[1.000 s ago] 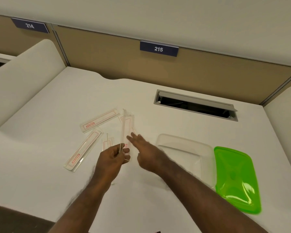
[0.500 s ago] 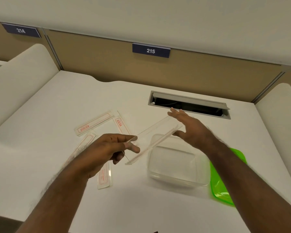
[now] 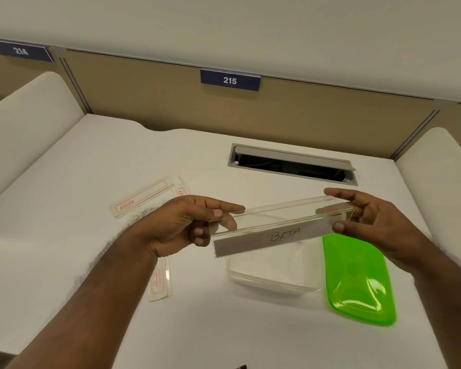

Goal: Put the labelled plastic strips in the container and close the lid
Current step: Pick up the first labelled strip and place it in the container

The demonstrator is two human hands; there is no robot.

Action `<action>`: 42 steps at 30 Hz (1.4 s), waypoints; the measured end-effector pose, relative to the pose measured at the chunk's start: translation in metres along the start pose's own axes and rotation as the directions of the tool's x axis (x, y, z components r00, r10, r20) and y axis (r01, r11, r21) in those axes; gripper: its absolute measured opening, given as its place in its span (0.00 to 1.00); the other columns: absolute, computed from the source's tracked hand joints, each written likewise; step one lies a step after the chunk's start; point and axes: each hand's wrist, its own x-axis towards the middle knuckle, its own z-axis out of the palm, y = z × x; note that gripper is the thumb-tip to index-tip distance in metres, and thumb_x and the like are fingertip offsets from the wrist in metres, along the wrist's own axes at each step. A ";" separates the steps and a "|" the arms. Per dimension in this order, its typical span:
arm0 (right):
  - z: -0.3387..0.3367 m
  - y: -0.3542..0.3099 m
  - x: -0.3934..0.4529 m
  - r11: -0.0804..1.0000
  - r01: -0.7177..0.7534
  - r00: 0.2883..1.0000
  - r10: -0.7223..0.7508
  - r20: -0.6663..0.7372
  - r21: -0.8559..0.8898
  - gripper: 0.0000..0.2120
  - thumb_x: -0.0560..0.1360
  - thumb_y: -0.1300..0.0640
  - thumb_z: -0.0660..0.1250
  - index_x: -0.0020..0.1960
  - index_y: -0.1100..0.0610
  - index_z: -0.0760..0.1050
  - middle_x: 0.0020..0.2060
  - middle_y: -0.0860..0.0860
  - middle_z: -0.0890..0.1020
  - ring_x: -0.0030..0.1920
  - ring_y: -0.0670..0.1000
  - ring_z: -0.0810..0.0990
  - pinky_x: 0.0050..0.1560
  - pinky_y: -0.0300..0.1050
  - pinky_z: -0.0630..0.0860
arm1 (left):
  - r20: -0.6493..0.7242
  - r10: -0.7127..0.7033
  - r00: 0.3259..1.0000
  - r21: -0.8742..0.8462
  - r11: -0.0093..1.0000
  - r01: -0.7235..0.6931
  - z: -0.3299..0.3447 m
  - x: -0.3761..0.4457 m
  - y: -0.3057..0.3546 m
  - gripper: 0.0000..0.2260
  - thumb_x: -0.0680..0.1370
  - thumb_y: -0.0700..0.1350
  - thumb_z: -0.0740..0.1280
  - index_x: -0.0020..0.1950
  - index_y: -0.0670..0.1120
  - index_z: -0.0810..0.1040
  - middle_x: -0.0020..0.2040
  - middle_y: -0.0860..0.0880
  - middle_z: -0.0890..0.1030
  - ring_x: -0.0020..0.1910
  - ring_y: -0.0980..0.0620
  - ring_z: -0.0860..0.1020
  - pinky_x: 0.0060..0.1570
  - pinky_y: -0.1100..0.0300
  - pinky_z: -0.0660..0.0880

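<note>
Your left hand (image 3: 186,225) and right hand (image 3: 370,222), arms extended, pinch opposite ends of a strip (image 3: 277,230).

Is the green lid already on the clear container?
No, the green lid lies flat on the desk beside the open clear container, to its right.

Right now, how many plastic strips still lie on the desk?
3 in view: one far left; one beside it, mostly behind the left hand; one below the left wrist. Others may be hidden under that arm.
</note>
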 end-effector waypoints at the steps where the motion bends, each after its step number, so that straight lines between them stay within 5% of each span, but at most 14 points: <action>1: -0.002 0.000 -0.002 1.000 0.006 1.000 -0.005 -0.015 0.029 0.30 0.64 0.66 0.73 0.65 0.55 0.74 0.47 0.53 0.86 0.50 0.51 0.83 0.47 0.37 0.79 | 0.015 -0.016 1.000 -0.005 1.000 0.016 0.002 0.004 0.000 0.16 0.79 0.34 0.57 0.62 0.39 0.79 0.41 0.47 0.83 0.25 0.58 0.63 0.26 0.65 0.63; 5: -0.006 0.000 -0.008 0.998 0.000 0.998 0.004 -0.068 0.066 0.36 0.54 0.45 0.82 0.60 0.49 0.79 0.45 0.66 0.83 0.49 0.53 0.82 0.49 0.38 0.79 | 0.012 -0.052 0.999 -0.005 0.999 0.052 0.009 0.016 0.001 0.17 0.79 0.35 0.56 0.64 0.38 0.78 0.36 0.50 0.83 0.25 0.58 0.62 0.26 0.66 0.64; 12: -0.004 -0.002 -0.018 0.995 -0.021 0.973 0.043 -0.227 0.095 0.39 0.49 0.40 0.82 0.58 0.53 0.80 0.45 0.57 0.86 0.43 0.50 0.84 0.42 0.37 0.80 | -0.117 0.044 0.992 0.024 0.999 -0.041 0.016 0.025 0.008 0.20 0.77 0.56 0.62 0.60 0.46 0.82 0.56 0.41 0.84 0.49 0.42 0.71 0.32 0.63 0.75; 14: -0.003 -0.003 -0.022 0.992 -0.039 0.968 0.066 -0.241 0.116 0.39 0.49 0.41 0.82 0.58 0.53 0.80 0.47 0.58 0.86 0.45 0.52 0.84 0.44 0.40 0.81 | -0.113 0.109 0.988 0.108 0.989 -0.097 0.018 0.024 0.010 0.23 0.75 0.62 0.62 0.61 0.48 0.81 0.59 0.41 0.82 0.51 0.45 0.75 0.36 0.61 0.76; 19: -0.001 -0.005 -0.028 0.991 -0.063 0.964 0.092 -0.251 0.122 0.39 0.47 0.42 0.83 0.56 0.54 0.82 0.48 0.60 0.85 0.47 0.54 0.84 0.49 0.47 0.81 | -0.123 0.238 0.963 0.423 0.891 -0.166 0.023 0.024 0.008 0.19 0.71 0.56 0.74 0.58 0.52 0.79 0.52 0.52 0.84 0.51 0.56 0.80 0.48 0.61 0.75; 24: -0.005 -0.007 -0.030 0.998 -0.048 0.950 0.055 -0.308 0.031 0.37 0.47 0.38 0.81 0.53 0.51 0.83 0.49 0.64 0.83 0.45 0.54 0.81 0.44 0.42 0.81 | -0.225 0.350 0.909 0.561 0.809 -0.173 0.027 0.025 0.009 0.16 0.67 0.60 0.69 0.53 0.59 0.83 0.56 0.58 0.82 0.57 0.63 0.76 0.54 0.62 0.72; 28: -0.008 -0.011 -0.031 0.999 -0.040 0.945 0.026 -0.326 -0.034 0.24 0.56 0.44 0.80 0.49 0.52 0.84 0.48 0.66 0.82 0.39 0.49 0.77 0.37 0.36 0.77 | -0.202 0.407 0.891 0.616 0.760 -0.207 0.029 0.025 0.011 0.17 0.67 0.61 0.70 0.54 0.59 0.83 0.56 0.57 0.77 0.58 0.55 0.76 0.58 0.53 0.76; 32: -0.012 -0.012 -0.034 0.996 -0.016 0.945 -0.014 -0.327 -0.088 0.28 0.52 0.38 0.79 0.48 0.50 0.85 0.40 0.57 0.83 0.37 0.46 0.78 0.35 0.31 0.75 | -0.193 0.449 0.872 0.700 0.686 -0.198 0.035 0.026 0.014 0.18 0.67 0.61 0.68 0.55 0.60 0.82 0.53 0.57 0.76 0.54 0.58 0.76 0.55 0.59 0.73; 37: -0.010 -0.006 -0.031 0.986 -0.082 0.932 0.025 -0.361 -0.144 0.15 0.62 0.58 0.76 0.48 0.51 0.83 0.44 0.62 0.85 0.40 0.48 0.81 0.40 0.29 0.77 | -0.184 0.454 0.872 0.793 0.593 -0.141 0.033 0.035 0.004 0.15 0.72 0.56 0.71 0.57 0.60 0.80 0.54 0.56 0.75 0.56 0.59 0.73 0.51 0.68 0.69; 42: -0.008 0.016 -0.027 0.950 -0.161 0.925 0.052 -0.376 -0.266 0.13 0.66 0.63 0.76 0.49 0.52 0.83 0.36 0.56 0.82 0.32 0.43 0.77 0.34 0.25 0.71 | -0.195 0.430 0.881 0.844 0.531 -0.072 0.027 0.050 -0.021 0.14 0.72 0.56 0.72 0.57 0.60 0.81 0.53 0.56 0.76 0.58 0.53 0.73 0.60 0.49 0.72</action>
